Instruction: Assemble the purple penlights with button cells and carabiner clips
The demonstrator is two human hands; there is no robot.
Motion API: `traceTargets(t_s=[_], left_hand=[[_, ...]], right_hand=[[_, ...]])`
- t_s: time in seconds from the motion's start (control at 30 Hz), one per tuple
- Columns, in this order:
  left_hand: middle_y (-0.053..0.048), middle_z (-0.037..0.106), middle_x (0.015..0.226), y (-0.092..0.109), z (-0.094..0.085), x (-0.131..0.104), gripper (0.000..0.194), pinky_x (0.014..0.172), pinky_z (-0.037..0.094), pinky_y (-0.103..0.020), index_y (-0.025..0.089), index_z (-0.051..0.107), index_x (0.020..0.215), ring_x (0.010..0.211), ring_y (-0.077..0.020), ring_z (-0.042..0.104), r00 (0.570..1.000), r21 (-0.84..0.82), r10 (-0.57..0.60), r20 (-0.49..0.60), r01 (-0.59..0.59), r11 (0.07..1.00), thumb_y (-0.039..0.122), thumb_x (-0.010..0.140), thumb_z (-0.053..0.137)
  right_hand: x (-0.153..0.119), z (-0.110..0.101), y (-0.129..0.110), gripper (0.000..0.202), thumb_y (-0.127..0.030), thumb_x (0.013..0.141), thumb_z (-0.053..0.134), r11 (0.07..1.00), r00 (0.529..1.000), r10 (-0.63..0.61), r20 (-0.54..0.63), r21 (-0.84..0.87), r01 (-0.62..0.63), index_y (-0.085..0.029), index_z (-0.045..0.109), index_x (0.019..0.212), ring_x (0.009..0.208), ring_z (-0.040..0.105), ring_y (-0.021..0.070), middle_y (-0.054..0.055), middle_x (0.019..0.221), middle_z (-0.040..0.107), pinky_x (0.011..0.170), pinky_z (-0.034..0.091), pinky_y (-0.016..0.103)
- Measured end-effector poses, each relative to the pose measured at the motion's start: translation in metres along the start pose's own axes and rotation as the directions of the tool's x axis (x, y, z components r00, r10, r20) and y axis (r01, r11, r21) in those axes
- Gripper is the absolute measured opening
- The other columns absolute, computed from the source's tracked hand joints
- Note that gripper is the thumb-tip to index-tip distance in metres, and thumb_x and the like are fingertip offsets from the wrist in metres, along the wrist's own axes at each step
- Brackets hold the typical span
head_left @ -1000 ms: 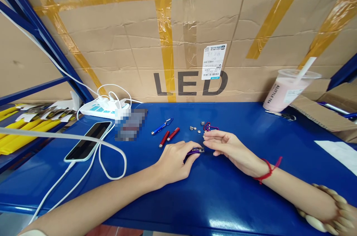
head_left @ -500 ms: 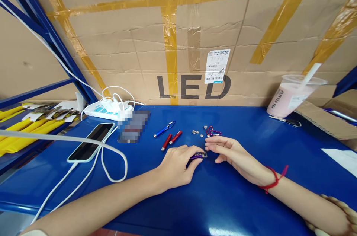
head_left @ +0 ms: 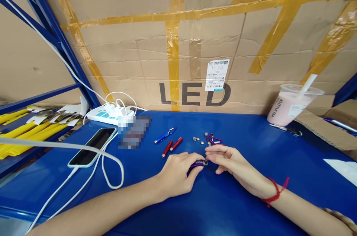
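Note:
Between the thumb and fingers of my left hand [head_left: 176, 176] is a small purple flashlight [head_left: 198, 163], lying sideways with its metal end facing right. My right hand [head_left: 237, 163] is beside that end, its fingers loosely extended and the thumb apart; nothing shows in it. Whether a fingertip touches the metal end, I cannot tell. Beyond my hands lie a blue flashlight [head_left: 163, 137] with a clip and two red flashlights [head_left: 176, 143] without clips. Several small silvery button cells and caps [head_left: 198, 139] are scattered near red and purple carabiner clips [head_left: 214, 139].
A white-cased phone [head_left: 93, 147] on a charging cable and a power strip [head_left: 107, 116] are on the left. At right, a pink drink cup [head_left: 290, 105] stands near an open carton [head_left: 318, 128]. The large cardboard box [head_left: 134, 64] closes off the back.
The whole view has tilted up slightly, so everything appears a little lower. My left hand keeps its hold on the purple flashlight, and my right hand stays beside its end.

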State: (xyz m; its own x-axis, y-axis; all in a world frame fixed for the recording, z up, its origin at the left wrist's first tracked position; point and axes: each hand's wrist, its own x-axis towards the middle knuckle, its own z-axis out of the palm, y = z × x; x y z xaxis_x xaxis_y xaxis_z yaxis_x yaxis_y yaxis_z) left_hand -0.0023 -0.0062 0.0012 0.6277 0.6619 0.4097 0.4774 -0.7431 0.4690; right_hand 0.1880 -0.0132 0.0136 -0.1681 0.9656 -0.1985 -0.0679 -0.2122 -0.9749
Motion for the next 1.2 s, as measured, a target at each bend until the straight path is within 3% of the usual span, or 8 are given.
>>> traceTargets(t_s=[0.23,0.5,0.8,1.2], left_hand=[[0.002,0.067,0.089,-0.0013,0.0012,0.0002,0.017,0.068,0.047,-0.026,0.023,0.056,0.102,0.076,-0.0161,0.061,1.0,0.008,-0.027,0.007,0.027,1.0,0.021,0.088,0.048],[-0.001,0.066,0.084,-0.0011,0.0012,0.0006,0.014,0.065,0.046,-0.027,0.021,0.055,0.099,0.075,-0.018,0.062,1.0,0.028,-0.009,-0.015,0.01,1.0,0.022,0.088,0.045],[-0.001,0.065,0.083,0.0005,-0.0003,0.0011,0.017,0.066,0.046,-0.026,0.022,0.053,0.103,0.075,-0.0174,0.062,0.996,0.021,-0.086,0.018,0.085,0.996,0.024,0.09,0.042],[0.0,0.064,0.081,0.0,0.0015,0.0004,0.017,0.064,0.044,-0.024,0.021,0.052,0.103,0.072,-0.0151,0.061,0.997,0.0,-0.081,-0.008,0.081,0.997,0.024,0.088,0.045]], right_hand=[[0.0027,-0.0005,-0.0001,0.036,-0.038,0.06,0.077,0.996,0.999,-0.051,0.008,-0.066,0.051,-0.016,0.068,0.087,0.071,0.06,0.0125,0.004,0.084,0.064,0.047,0.05,0.014],[0.0044,0.0015,0.0011,0.035,-0.039,0.059,0.077,0.979,0.988,-0.12,0.099,-0.153,0.135,-0.012,0.068,0.081,0.066,0.059,0.0134,0.005,0.079,0.063,0.044,0.052,0.018],[0.0059,-0.0019,0.0012,0.032,-0.038,0.058,0.077,0.971,0.985,-0.169,0.022,-0.168,0.17,-0.013,0.069,0.075,0.068,0.06,0.0154,0.005,0.075,0.063,0.042,0.051,0.017],[0.003,-0.004,0.0011,0.029,-0.038,0.059,0.076,0.935,0.972,-0.232,0.023,-0.271,0.23,-0.013,0.07,0.072,0.054,0.058,0.0114,0.005,0.072,0.065,0.04,0.047,0.017]])
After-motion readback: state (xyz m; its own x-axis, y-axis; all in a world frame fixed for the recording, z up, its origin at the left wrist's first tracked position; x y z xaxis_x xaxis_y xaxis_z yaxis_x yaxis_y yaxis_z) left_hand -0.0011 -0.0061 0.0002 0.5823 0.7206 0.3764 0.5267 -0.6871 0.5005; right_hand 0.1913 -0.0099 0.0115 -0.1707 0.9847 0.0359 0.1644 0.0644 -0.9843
